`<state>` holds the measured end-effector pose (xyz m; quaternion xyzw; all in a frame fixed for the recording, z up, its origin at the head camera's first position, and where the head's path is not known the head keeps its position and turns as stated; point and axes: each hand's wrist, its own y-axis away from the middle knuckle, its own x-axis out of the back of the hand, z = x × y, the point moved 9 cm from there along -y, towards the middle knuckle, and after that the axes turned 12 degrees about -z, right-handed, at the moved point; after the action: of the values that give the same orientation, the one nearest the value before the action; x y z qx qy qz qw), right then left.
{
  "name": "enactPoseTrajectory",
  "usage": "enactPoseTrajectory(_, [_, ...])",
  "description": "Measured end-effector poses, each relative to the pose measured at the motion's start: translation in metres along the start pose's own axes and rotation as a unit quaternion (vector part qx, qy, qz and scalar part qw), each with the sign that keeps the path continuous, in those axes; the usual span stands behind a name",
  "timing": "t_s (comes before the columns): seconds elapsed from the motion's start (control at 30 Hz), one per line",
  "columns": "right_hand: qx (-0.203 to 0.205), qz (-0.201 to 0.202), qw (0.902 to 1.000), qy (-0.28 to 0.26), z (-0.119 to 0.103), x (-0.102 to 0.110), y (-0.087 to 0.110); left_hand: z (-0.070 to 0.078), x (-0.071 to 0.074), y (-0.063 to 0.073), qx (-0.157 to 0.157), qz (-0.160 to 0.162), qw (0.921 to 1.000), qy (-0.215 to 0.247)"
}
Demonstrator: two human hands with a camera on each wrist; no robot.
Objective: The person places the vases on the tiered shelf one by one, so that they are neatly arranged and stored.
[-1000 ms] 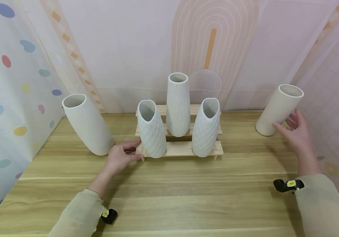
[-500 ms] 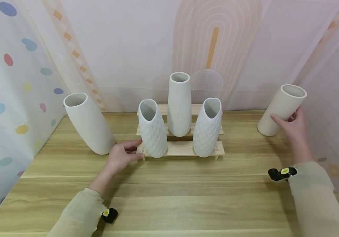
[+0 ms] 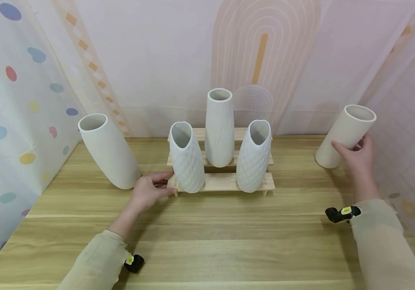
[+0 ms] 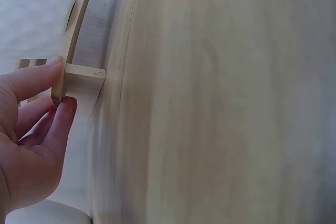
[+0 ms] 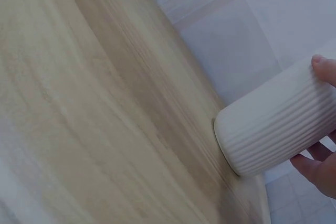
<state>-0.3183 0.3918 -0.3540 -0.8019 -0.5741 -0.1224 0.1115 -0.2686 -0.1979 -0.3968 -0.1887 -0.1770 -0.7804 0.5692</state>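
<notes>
On the right of the head view my right hand grips a ribbed white cylindrical vase, thumb on the near side, other fingers behind. Its base is at the tabletop in the right wrist view, where the ribbed vase reaches the hand at the right edge. My left hand pinches the left end of the tiered wooden rack. In the left wrist view, the thumb lies on the slat and fingertips sit under it. Two dimpled vases stand on the rack's front tier.
A taller textured vase stands farther back on the rack. Left of my left hand is a smooth white vase. All this stands on a wood-grain table, with patterned cloth hanging behind and at both sides.
My right forearm has swung a little to the left, and the right thumb sits slightly higher on the ribbed vase. My left hand keeps its pinch on the rack.
</notes>
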Motion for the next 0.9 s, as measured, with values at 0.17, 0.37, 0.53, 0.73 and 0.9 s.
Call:
enactPoseTrajectory(0.17, [-0.010, 0.002, 1.0000, -0.002, 0.002, -0.002, 0.008, -0.001, 0.000, -0.001, -0.008, 0.003, 0.9999, -0.008])
enactPoseTrajectory(0.37, [0.020, -0.021, 0.9991, 0.030, -0.008, -0.011, 0.016, -0.001, 0.000, -0.002, -0.007, 0.004, 0.9999, -0.008])
enactPoseTrajectory(0.53, [0.066, -0.044, 0.9967, 0.017, -0.025, -0.022, 0.023, 0.000, 0.000, -0.001, -0.007, 0.002, 0.9999, -0.010])
enactPoseTrajectory(0.73, [0.122, -0.066, 0.9904, 0.003, -0.055, -0.035, 0.032, 0.000, 0.000, -0.001, -0.001, 0.002, 0.9999, -0.017])
enactPoseTrajectory(0.9, [0.154, -0.085, 0.9836, -0.038, -0.081, -0.045, 0.038, 0.001, 0.000, 0.000, 0.000, 0.003, 0.9998, -0.017])
